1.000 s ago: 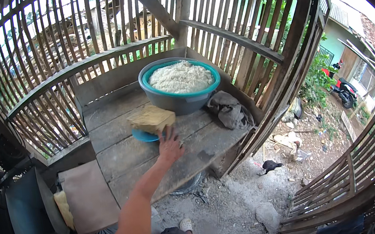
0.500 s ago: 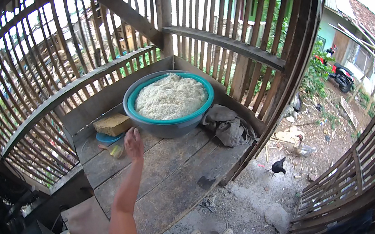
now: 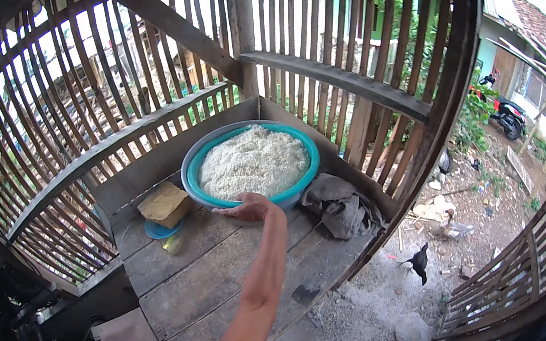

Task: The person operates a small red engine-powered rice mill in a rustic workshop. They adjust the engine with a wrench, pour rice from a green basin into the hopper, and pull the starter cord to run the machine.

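My left hand (image 3: 250,208) is at the near rim of a teal basin (image 3: 316,157), its fingers stretched out to the left. It looks empty, and I cannot tell whether it touches the rim. The teal basin sits inside a larger grey basin (image 3: 185,176) and holds a heaped mound of white, crumbly, grated-looking stuff (image 3: 254,162). Left of the basins, a tan block (image 3: 165,205) rests on or beside a blue dish (image 3: 156,230), with a small yellowish item (image 3: 172,244) nearer me. My right hand is out of view.
A crumpled grey cloth (image 3: 340,203) lies right of the basins on the plank table (image 3: 191,280). Wooden slat walls (image 3: 344,83) close off the far sides. On the ground at the right is a black chicken (image 3: 419,265); a red and black motorbike (image 3: 508,116) stands farther off.
My left hand has moved right, from beside the tan block to the basin's near rim. My right hand has left the bottom edge of the view. The black chicken has shifted its posture.
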Demonstrator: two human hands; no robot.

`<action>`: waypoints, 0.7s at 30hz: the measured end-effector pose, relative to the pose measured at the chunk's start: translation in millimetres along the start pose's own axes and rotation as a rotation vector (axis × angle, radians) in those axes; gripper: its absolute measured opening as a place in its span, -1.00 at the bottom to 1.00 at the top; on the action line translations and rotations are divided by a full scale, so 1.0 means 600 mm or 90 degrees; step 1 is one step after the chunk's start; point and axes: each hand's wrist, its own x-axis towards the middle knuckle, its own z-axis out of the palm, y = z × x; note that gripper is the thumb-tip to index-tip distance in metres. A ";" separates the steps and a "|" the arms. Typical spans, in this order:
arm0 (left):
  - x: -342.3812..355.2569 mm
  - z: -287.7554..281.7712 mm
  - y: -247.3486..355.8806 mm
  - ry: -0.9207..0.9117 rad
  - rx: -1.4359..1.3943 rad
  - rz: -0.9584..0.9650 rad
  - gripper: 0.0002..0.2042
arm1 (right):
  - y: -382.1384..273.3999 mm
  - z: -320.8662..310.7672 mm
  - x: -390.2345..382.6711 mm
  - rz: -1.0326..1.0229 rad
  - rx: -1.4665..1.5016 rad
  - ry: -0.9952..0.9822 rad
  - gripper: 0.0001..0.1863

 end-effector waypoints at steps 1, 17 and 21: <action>0.000 0.006 -0.005 0.028 -0.012 0.041 -0.34 | -0.004 0.003 0.003 0.007 -0.004 -0.003 -0.59; 0.237 0.116 -0.106 -0.255 0.111 0.235 -0.38 | -0.095 -0.005 0.019 -0.014 -0.014 -0.019 -0.56; 0.384 -0.089 -0.146 0.008 0.164 0.492 -0.34 | -0.144 -0.002 0.021 -0.012 -0.050 -0.024 -0.59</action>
